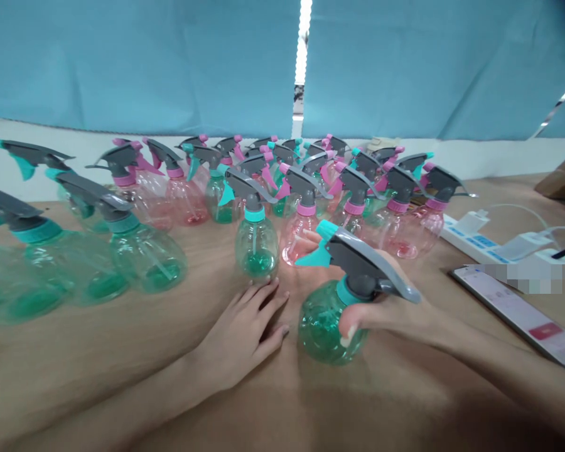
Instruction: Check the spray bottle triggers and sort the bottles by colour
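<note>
My right hand [381,314] is wrapped round the neck of a green spray bottle [322,329] with a grey head and a teal trigger. The bottle stands on the brown table [122,351] in front of me. My left hand [245,333] lies flat on the table just left of that bottle, fingers stretched out and holding nothing. Its fingertips point toward another green spray bottle [257,242] a little farther back.
Several green and pink spray bottles [306,213] stand in rows across the back and left of the table. A white power strip [494,245] with plugs and a phone [522,314] lie at the right. A cardboard box [562,179] sits at the far right. Blue curtains hang behind.
</note>
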Tool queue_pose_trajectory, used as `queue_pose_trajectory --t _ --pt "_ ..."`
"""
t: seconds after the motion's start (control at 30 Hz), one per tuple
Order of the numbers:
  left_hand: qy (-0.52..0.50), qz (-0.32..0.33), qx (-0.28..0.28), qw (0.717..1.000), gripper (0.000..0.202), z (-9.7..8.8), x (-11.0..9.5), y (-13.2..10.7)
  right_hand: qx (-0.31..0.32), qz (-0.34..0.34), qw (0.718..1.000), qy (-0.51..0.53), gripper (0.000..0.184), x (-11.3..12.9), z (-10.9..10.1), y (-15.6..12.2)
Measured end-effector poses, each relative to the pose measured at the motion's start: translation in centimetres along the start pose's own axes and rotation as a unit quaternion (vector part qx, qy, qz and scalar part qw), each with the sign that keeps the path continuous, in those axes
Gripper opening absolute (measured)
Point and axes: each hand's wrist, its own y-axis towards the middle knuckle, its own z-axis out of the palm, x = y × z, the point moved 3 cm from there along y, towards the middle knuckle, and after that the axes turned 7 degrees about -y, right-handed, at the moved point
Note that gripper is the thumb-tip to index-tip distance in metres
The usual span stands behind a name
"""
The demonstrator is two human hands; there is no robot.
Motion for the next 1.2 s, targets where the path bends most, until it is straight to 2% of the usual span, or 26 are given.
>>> queue_pose_trajectory --t 0.13,0.3,0.37,0.43,0.53,0.67,0.83,1.0,1.2 --pt "0.002 -0.002 -0.012 1.0 0.045 0.0 -0.1 0.0 0.043 0.052 0.998 -0.002 0.036 -1.0 -0.2 -1.3" --pt "0.01 0.001 -0.015 1.0 0.043 -0.2 -0.2 0.0 0.016 -0.034 0.995 -0.093 0.073 0.5 -0.7 -2.3" --pt "0.014 0.002 -0.013 1.0 0.043 -0.2 -0.4 0.0 0.002 -0.045 0.992 -0.115 0.079 0.9 -0.8 -2.7" --pt "0.017 0.002 -0.012 1.0 0.042 -0.3 -0.6 -0.1 -0.015 -0.046 0.99 -0.135 0.066 1.1 -0.7 -3.1" --pt "0.017 -0.004 -0.012 1.0 0.042 -0.4 -0.8 -0.6 -0.039 -0.025 0.985 -0.169 0.033 1.1 -0.4 -3.4" --pt "0.014 -0.003 -0.023 1.0 0.042 -0.7 -0.6 -2.3 -0.038 -0.01 0.983 -0.182 0.026 1.4 0.3 -3.0" --pt "0.02 -0.006 -0.048 0.999 0.038 -1.3 0.5 -5.4 -0.021 -0.042 0.985 -0.165 0.029 2.7 2.3 -1.2" --pt "0.016 -0.015 -0.066 0.998 0.034 -2.6 1.9 -8.7 -0.002 -0.07 0.985 -0.158 0.037 4.4 5.6 1.5" --pt "0.007 -0.03 -0.093 0.995 0.029 -3.5 2.8 -10.7 -0.017 -0.082 0.985 -0.152 0.053 4.7 9.7 5.8"
